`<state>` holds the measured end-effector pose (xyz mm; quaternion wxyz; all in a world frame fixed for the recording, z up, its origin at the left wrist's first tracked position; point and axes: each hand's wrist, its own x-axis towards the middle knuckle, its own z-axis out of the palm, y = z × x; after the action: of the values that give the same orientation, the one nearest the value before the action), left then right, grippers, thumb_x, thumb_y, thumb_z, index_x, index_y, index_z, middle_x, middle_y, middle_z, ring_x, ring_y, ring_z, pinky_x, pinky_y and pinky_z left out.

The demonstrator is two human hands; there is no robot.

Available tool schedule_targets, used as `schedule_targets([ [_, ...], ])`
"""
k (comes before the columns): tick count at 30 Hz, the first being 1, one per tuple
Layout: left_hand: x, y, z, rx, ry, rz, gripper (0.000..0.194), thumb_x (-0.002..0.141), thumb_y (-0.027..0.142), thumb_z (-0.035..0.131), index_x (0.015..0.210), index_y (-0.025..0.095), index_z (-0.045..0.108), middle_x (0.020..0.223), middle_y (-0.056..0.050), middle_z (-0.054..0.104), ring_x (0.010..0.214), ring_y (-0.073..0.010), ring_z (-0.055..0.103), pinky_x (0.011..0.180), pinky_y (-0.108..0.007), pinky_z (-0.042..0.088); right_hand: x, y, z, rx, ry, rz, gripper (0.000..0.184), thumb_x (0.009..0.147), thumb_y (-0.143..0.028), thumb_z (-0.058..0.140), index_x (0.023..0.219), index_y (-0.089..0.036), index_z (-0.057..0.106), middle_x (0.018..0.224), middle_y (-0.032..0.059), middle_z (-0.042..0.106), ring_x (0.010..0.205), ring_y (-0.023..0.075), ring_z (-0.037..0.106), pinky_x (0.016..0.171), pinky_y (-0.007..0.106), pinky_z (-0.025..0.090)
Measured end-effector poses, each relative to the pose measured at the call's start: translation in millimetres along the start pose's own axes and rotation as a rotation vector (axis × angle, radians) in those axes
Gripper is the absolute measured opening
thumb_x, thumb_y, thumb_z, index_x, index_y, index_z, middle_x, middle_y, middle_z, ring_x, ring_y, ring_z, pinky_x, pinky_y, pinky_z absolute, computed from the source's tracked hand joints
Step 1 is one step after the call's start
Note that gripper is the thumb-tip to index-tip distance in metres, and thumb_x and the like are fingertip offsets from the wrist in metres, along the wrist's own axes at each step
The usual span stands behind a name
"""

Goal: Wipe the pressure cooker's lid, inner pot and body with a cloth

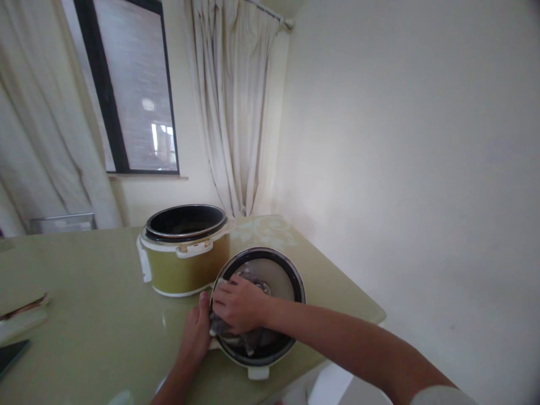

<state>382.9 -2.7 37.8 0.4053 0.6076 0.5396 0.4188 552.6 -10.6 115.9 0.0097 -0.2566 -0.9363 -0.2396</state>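
Observation:
A round pressure cooker lid (pixel 278 281) lies on the table with its metal underside and dark sealing ring facing up. My right hand (pixel 240 304) is closed on a crumpled greyish cloth (pixel 251 340) and presses it against the left part of the lid's inner face. At the lid's left edge, my left hand (pixel 197 326) grips the rim, thumb upward; its other fingers are mostly hidden. Just behind and to the left stands the green and white cooker body (pixel 185 267), uncovered, with a dark inner pot (pixel 185 220) in it.
The pale green table (pixel 97 281) meets a white wall on the right. At the far left lie a dark flat object (pixel 12 355) and a whitish item with a brown strip (pixel 25 318). Something white (pixel 337 388) is below the table's near edge. Curtains (pixel 236 101) hang behind.

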Motion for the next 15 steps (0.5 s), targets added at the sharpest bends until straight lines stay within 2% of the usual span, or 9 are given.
schedule_targets([
  [2,1,1,-1.7,0.0,-0.024,-0.006,0.084,0.09,0.088,0.018,0.069,0.023,0.066,0.065,-0.011,0.07,0.07,-0.0284,0.067,0.072,-0.039,0.056,14,13,3,0.005,0.015,0.161,0.047,0.097,-0.058,0.064,0.113,-0.013,0.065,0.121,0.0141,0.066,0.113,0.0299,0.057,0.09,0.046,0.045],
  [4,1,2,-2.6,0.021,-0.02,-0.016,0.082,0.092,0.085,0.019,0.071,0.023,0.068,0.069,-0.011,0.072,0.076,-0.0305,0.07,0.076,-0.04,0.056,22,28,4,0.0,0.01,0.287,0.044,0.098,-0.055,0.064,0.113,-0.013,0.065,0.12,0.0146,0.066,0.115,0.0302,0.057,0.092,0.045,0.046],
  [7,0,3,-2.0,0.045,-0.02,-0.015,0.082,0.093,0.085,0.02,0.067,0.023,0.066,0.066,-0.011,0.071,0.076,-0.0312,0.07,0.076,-0.041,0.056,20,51,1,-0.043,-0.011,0.337,0.037,0.099,-0.046,0.064,0.116,-0.012,0.065,0.122,0.0149,0.065,0.114,0.0293,0.058,0.092,0.046,0.047],
  [11,0,1,0.6,0.065,-0.007,-0.021,0.085,0.092,0.087,0.018,0.061,0.023,0.063,0.062,-0.011,0.069,0.072,-0.0301,0.069,0.074,-0.041,0.055,-8,71,-10,-0.11,-0.047,0.404,0.037,0.097,-0.041,0.068,0.118,-0.011,0.066,0.12,0.0157,0.067,0.114,0.031,0.059,0.094,0.047,0.047],
  [15,0,-1,1.7,0.062,0.0,-0.018,0.084,0.092,0.087,0.018,0.058,0.023,0.061,0.061,-0.01,0.067,0.073,-0.0298,0.07,0.078,-0.042,0.057,-48,67,-19,-0.092,-0.089,0.574,0.043,0.093,-0.051,0.072,0.113,-0.013,0.07,0.118,0.0165,0.068,0.114,0.0332,0.06,0.096,0.048,0.048],
])
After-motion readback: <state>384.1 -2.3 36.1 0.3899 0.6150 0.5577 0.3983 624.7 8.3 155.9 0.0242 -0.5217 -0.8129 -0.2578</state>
